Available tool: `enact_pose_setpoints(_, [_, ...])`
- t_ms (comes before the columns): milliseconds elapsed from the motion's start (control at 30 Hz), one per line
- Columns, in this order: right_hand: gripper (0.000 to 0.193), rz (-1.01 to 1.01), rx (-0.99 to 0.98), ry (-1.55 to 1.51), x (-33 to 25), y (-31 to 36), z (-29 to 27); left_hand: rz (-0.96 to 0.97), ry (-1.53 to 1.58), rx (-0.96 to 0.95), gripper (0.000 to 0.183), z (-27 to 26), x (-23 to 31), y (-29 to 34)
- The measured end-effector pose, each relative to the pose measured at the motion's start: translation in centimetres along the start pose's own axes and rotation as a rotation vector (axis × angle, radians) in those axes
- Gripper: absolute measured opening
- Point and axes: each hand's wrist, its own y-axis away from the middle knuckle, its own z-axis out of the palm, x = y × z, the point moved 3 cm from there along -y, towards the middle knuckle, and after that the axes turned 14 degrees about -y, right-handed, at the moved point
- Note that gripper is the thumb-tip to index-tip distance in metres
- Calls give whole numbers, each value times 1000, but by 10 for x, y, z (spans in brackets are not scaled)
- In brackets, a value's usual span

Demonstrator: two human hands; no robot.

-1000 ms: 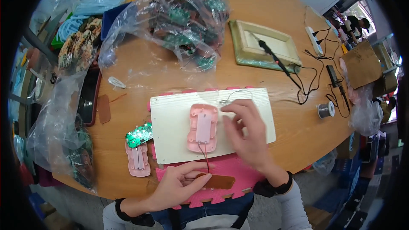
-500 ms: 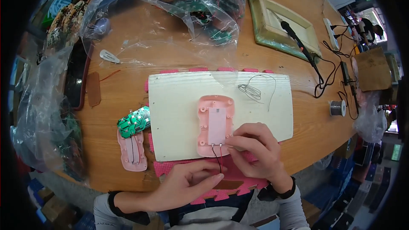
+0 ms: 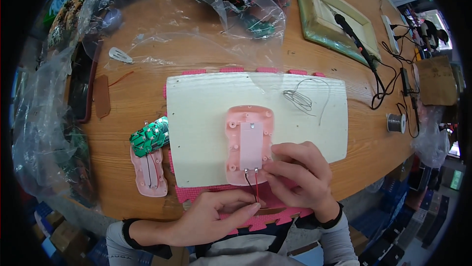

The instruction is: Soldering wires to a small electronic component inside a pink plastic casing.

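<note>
A pink plastic shell (image 3: 247, 143) with a pale battery plate lies face up on a white board (image 3: 206, 118). Two thin wires (image 3: 253, 187), red and black, run from its near end toward me. My left hand (image 3: 211, 214) pinches the free ends of these wires at the near edge of the board. Fingers of my right hand (image 3: 300, 175) rest on the shell's near right corner and hold it down. A second pink shell half (image 3: 147, 172) lies left of the board with a green circuit board (image 3: 149, 138) on its far end.
A pink foam mat (image 3: 196, 193) lies under the board. A loose coil of thin wire (image 3: 301, 99) rests on the board's far right. Clear plastic bags of circuit boards (image 3: 236, 5) fill the far side. A green tray (image 3: 329, 17), a soldering iron (image 3: 356, 42) and a solder spool (image 3: 395, 122) stand to the right.
The view has closed in on the board. My right hand came off the shell's top down to its near right corner, and my left hand rose to the wire ends.
</note>
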Motion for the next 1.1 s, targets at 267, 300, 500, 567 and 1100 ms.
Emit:
enact_pose_setpoints(267, [30, -29, -29, 1, 1, -1, 1, 112, 45, 79, 25, -2, -4, -2])
enact_pose_setpoints(300, [31, -38, -40, 9, 1, 0, 1, 98, 1, 72, 25, -4, -4, -2])
enact_pose_setpoints(500, [28, -54, -69, 74, 2, -1, 2, 172, -3, 100, 22, -7, 0, -3])
enact_pose_setpoints(567, [28, -52, -74, 66, 2, -2, 2, 208, -39, 109, 22, -8, -2, -3])
enact_pose_setpoints(1100, [34, -5, -69, 57, 0, -2, 2, 203, -20, 112, 19, -9, 2, -5])
